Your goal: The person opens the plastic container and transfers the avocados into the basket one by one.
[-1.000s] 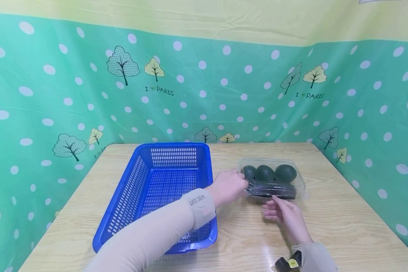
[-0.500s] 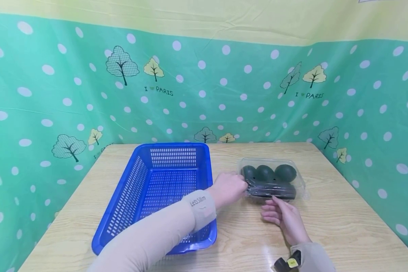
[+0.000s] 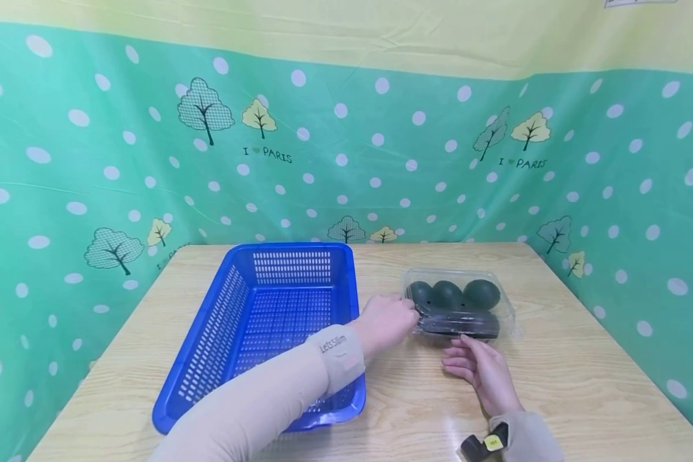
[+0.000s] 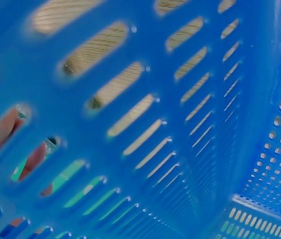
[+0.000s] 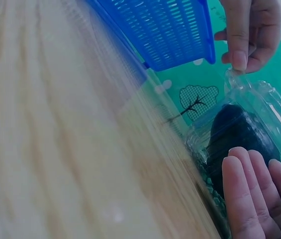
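Observation:
On the right half of the table stands a clear plastic clamshell [image 3: 507, 309] holding several dark green avocados [image 3: 482, 294]. My left hand [image 3: 388, 321] reaches over the basket's right side and pinches the clamshell's near left corner between thumb and index finger; the right wrist view shows this left hand [image 5: 252, 32] at the plastic edge. In front of the clamshell is my right hand [image 3: 485, 372], its fingers [image 5: 237, 186] straight and close together, one fingertip right at the front edge. Blue basket wall [image 4: 259, 50] fills the left wrist view, with fingers seen through slots.
A blue slotted basket [image 3: 353, 276] stands left of the clamshell, under my left forearm. The wooden table [image 3: 404, 410] ends at a green dotted curtain [image 3: 369, 173] at the back and sides. A black wrist device [image 3: 484, 444] sits at my right cuff.
Both hands keep their places at the clamshell with hardly any movement. The whole head view has drifted slightly, so the scene sits a little further left.

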Available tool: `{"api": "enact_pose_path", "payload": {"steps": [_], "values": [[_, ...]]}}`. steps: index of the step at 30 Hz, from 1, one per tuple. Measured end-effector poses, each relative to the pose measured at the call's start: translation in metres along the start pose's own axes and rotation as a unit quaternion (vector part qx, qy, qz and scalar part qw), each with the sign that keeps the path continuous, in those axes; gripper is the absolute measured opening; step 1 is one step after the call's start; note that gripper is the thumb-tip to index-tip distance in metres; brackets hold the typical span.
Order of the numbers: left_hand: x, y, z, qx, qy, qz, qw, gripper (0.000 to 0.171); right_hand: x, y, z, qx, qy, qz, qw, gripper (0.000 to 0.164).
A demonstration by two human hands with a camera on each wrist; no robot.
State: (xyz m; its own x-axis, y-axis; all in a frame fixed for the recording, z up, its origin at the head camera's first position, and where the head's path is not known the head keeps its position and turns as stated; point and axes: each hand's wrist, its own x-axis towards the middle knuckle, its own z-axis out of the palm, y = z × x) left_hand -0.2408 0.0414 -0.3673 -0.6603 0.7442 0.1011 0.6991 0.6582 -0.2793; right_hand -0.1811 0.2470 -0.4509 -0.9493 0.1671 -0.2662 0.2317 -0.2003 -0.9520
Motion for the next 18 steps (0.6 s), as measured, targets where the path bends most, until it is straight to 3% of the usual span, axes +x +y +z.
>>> {"api": "enact_pose_path", "payload": {"steps": [9,18], "values": [[0.0002,-0.0007,0.0083,0.03,0.003,0.019,0.9994,0.024,-0.002,0.0035,0.0004,0.002,0.002,-0.024,1.0,0.021],[-0.0012,0.0004,0.0088,0.052,-0.002,0.022,0.9984,0.027,-0.0024,0.0027,-0.0002,0.006,-0.001,-0.014,1.0,0.019]]}}
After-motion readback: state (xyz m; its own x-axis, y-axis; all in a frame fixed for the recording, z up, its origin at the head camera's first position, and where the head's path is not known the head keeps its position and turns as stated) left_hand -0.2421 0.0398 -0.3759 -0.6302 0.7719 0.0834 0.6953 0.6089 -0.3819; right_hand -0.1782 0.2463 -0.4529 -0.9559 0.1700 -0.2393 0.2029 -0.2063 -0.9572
